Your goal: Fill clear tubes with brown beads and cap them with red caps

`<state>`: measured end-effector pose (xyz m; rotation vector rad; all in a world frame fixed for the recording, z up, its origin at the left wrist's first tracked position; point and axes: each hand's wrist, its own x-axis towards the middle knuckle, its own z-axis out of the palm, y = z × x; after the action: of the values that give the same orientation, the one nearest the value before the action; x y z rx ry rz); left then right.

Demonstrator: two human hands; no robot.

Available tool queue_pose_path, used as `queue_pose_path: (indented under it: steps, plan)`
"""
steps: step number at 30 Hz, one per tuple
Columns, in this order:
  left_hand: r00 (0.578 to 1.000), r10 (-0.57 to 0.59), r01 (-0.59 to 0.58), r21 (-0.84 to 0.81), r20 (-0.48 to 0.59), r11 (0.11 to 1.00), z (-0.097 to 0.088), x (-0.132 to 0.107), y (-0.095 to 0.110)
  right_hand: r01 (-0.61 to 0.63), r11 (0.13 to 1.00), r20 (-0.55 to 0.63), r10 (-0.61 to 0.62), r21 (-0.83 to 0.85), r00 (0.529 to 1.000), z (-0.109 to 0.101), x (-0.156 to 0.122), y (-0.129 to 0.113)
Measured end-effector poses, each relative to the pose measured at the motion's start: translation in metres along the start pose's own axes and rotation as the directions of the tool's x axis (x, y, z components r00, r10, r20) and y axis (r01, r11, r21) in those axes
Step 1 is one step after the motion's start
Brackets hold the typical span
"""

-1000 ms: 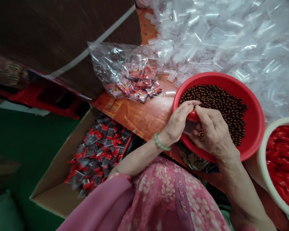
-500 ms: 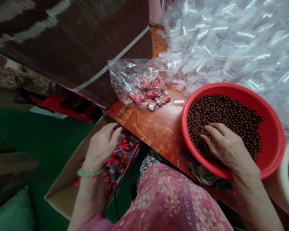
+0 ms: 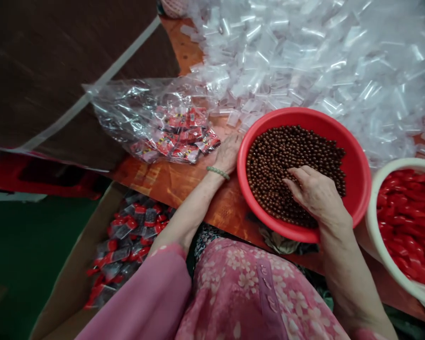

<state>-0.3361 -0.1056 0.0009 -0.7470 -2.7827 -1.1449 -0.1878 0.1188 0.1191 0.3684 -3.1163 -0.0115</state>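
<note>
Centre the clock on the basin (image 3: 356, 160), and here we are on the tabletop (image 3: 230, 208): beads (image 3: 286, 151) inside it, the right hand (image 3: 313, 193) in there at the beads, towards five o'clock. Over at nine, the left hand (image 3: 229, 153) sits just beside the rim, between basin and bag (image 3: 123, 106), with sachets (image 3: 184, 134) in that bag! Beyond it, at ten, a bundle (image 3: 56, 61). From twelve round to two, cases (image 3: 304, 61) spread out. Near, at four, a bucket (image 3: 373, 208) with caps (image 3: 409, 222) in it. And at eight, below the tabletop's edge, a box (image 3: 74, 255) holding capped cases (image 3: 122, 231).
</note>
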Motion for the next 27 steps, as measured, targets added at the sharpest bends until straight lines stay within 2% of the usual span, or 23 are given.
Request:
queue_pose_path:
  steps: [3, 6, 8, 11, 14, 16, 18, 20, 22, 24, 27]
  plan:
    - [0.998, -0.039, 0.037, -0.052, -0.043, 0.998, -0.004, -0.023, -0.008, -0.038, 0.999, 0.068, 0.039, -0.013, 0.997, -0.002, 0.002, -0.001]
    - [0.987, -0.048, 0.032, -0.109, -0.153, 0.994, -0.02, -0.049, -0.011, -0.042, 0.998, 0.108, 0.046, -0.037, 0.993, -0.003, 0.003, -0.002]
    - [0.976, -0.016, -0.01, -0.12, -0.219, 0.993, -0.038, -0.062, -0.002, -0.033, 0.998, 0.135, 0.04, -0.051, 0.99, -0.002, 0.003, -0.003]
    - [0.959, 0.181, -0.199, -0.063, -0.217, 0.978, -0.069, -0.067, 0.032, -0.038, 0.998, 0.162, 0.045, -0.05, 0.986, -0.004, 0.003, -0.006]
    - [0.918, 0.389, -0.387, 0.029, -0.081, 0.921, -0.088, -0.056, 0.074, -0.054, 0.998, 0.149, 0.057, -0.023, 0.987, -0.006, 0.002, -0.007]
    - [0.893, 0.44, -0.447, 0.074, 0.099, 0.891, -0.088, -0.042, 0.096, -0.096, 0.995, 0.117, 0.096, -0.005, 0.988, -0.008, 0.001, -0.005]
    - [0.848, 0.409, -0.482, 0.167, 0.338, 0.86, -0.079, -0.027, 0.112, -0.184, 0.983, 0.071, 0.183, 0.01, 0.981, -0.01, -0.001, -0.001]
    - [0.805, 0.295, -0.514, 0.355, 0.515, 0.781, -0.064, -0.014, 0.123, -0.272, 0.962, 0.027, 0.271, 0.034, 0.962, -0.011, -0.003, 0.003]
    - [0.788, 0.186, -0.549, 0.534, 0.586, 0.643, -0.048, -0.003, 0.131, -0.32, 0.946, 0.007, 0.32, 0.061, 0.947, -0.012, -0.004, 0.007]
    - [0.774, 0.134, -0.581, 0.609, 0.619, 0.54, -0.035, 0.005, 0.136, -0.327, 0.941, 0.003, 0.328, 0.084, 0.945, -0.012, -0.004, 0.008]
    - [0.689, 0.143, -0.668, 0.546, 0.71, 0.506, -0.021, 0.009, 0.14, -0.32, 0.941, -0.01, 0.323, 0.111, 0.946, -0.01, -0.005, 0.008]
